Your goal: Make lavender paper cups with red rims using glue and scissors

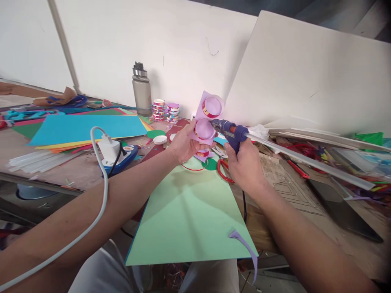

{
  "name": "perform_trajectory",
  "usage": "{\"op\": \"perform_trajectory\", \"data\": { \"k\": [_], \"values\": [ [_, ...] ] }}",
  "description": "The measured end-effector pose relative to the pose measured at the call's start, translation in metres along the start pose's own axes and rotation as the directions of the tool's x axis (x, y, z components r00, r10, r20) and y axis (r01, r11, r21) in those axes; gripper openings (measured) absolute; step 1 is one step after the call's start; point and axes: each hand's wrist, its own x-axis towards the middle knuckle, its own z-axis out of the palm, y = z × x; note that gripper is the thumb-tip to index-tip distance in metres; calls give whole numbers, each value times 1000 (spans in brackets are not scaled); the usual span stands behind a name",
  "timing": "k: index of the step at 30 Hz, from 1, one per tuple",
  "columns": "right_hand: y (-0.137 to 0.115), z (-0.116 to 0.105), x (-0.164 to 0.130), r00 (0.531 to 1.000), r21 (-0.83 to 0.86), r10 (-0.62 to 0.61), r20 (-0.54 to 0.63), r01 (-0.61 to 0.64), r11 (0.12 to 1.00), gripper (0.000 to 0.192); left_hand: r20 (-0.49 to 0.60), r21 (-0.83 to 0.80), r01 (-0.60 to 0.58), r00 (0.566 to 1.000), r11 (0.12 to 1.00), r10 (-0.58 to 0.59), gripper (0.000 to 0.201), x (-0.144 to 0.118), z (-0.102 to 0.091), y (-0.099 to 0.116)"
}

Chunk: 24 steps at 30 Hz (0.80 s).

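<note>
Mid-frame, the left hand (pixel 184 144) grips purple paper (pixel 199 109) with two rings (pixel 207 112) uppermost. The right hand (pixel 247 165) clasps one glue gun (pixel 227 129).

1. Counting two hands: left hand (pixel 183 144) at 9 o'clock from centre, right hand (pixel 247 167) at 4.
2. Tallying one glue gun (pixel 234 136) towards 2 o'clock.
3. Making out at least three purple ringed pieces (pixel 213 106), two towards 1 o'clock, one towards 5.
4. Numbering two stacks of small rounds (pixel 158 110) around 11 o'clock.
5. Finding one bottle (pixel 142 94) between 10 and 11.
6. Seeing two green discs (pixel 156 133), at 10 and 5.
7. Noting one white adapter (pixel 108 151) at 9.
</note>
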Motion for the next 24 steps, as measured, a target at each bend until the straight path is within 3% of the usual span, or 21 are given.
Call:
{"op": "perform_trajectory", "data": {
  "k": [5,12,24],
  "values": [
    [-2,2,-2,1000,-6,-1,26,2,1000,38,-63,-42,-40,997,998,37,41,0,1,2],
    [-1,2,-1,998,8,12,54,-12,1000,41,1,21,2,1000,1000,-2,37,-2,2,-2],
    [1,4,-1,999,11,25,22,-25,1000,30,-102,17,-92,990,996,93,36,-1,-1,-2]
  ]
}}
